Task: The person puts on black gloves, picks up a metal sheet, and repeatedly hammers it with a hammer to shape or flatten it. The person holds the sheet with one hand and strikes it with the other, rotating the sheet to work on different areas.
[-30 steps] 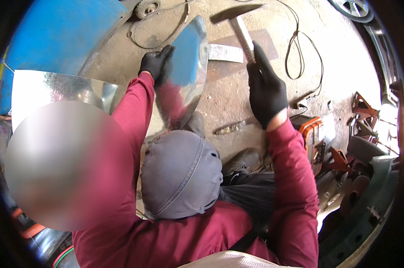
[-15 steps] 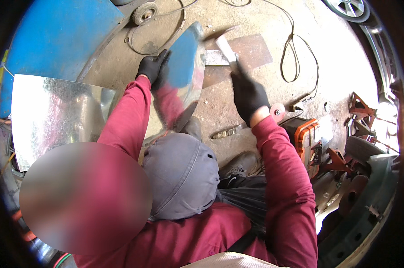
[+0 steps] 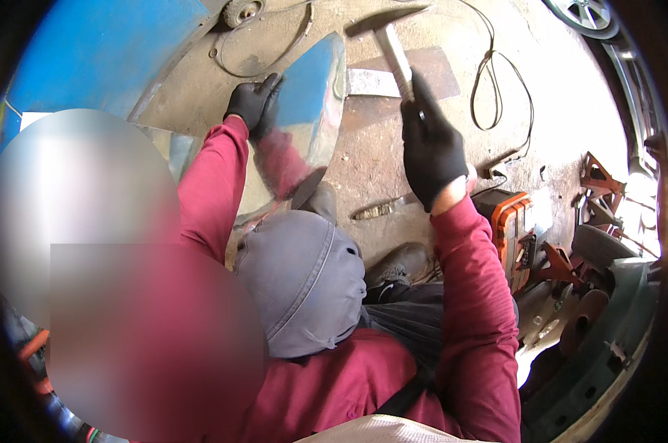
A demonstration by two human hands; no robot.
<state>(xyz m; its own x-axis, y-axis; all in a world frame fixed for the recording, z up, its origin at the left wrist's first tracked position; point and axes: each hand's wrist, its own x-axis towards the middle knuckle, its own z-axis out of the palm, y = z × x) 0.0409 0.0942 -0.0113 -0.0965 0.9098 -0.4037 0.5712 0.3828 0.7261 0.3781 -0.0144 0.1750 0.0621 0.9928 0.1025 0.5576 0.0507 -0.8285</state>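
Note:
My left hand (image 3: 249, 105), in a black glove, grips the left edge of a shiny curved metal sheet (image 3: 304, 88), held tilted up off the floor. Its polished face mirrors blue and my red sleeve. In my right hand (image 3: 431, 151), also gloved in black, is a hammer (image 3: 394, 55), held by its handle. The hammer's long head, tapering at one end, is to the right of the sheet's far tip and apart from it. Beyond the sheet's right edge, a brown flat plate (image 3: 433, 70) lies on the floor with a small bright metal strip (image 3: 371, 83) on it.
A large blue panel (image 3: 97, 59) fills the far left. A looped black cable (image 3: 489, 96) crosses the floor at right. Near my right forearm are an orange-and-black toolbox (image 3: 507, 214) and red stands (image 3: 600, 177). A brush (image 3: 378, 210) lies by my boot (image 3: 400, 264).
My right hand and the hammer have moved to the right and farther away, off the sheet's edge. My left hand still grips the sheet, which has barely shifted.

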